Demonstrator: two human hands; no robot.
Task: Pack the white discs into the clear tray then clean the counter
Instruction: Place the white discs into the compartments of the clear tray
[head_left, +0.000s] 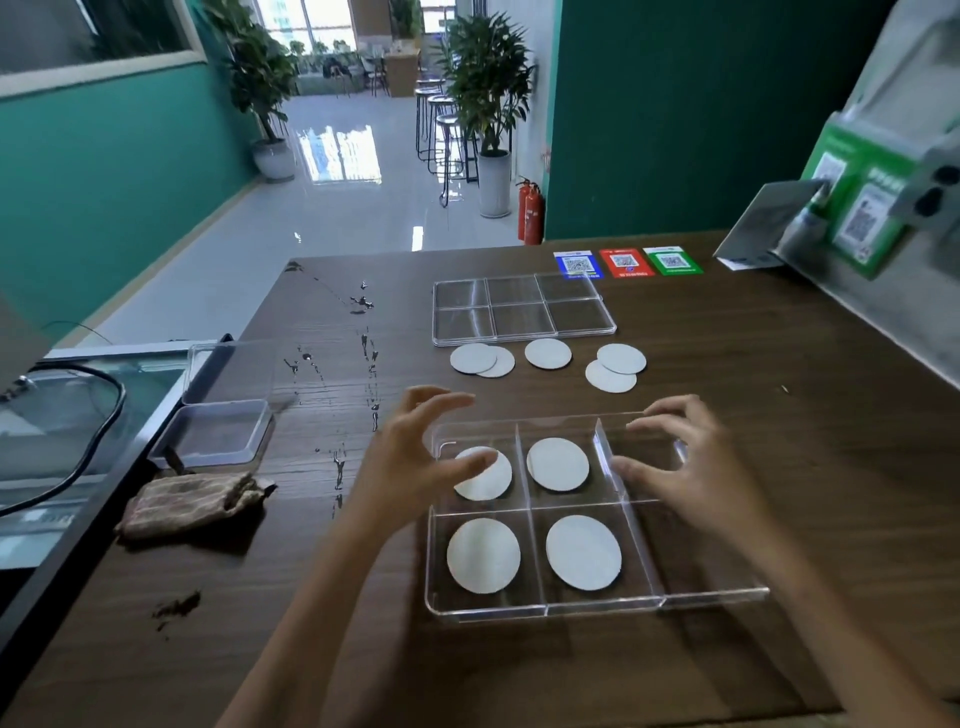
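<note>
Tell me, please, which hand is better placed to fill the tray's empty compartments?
The right hand, probably: it hovers over the empty right-hand compartments of the clear tray, and two loose discs lie straight beyond it. The left hand hovers over filled compartments.

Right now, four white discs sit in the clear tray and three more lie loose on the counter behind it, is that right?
Not quite: the head view shows five loose discs on the counter, not three. Four discs do sit in the clear tray.

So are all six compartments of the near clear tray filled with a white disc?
No, the clear tray holds four white discs in its left and middle compartments; the two right compartments are empty.
</note>
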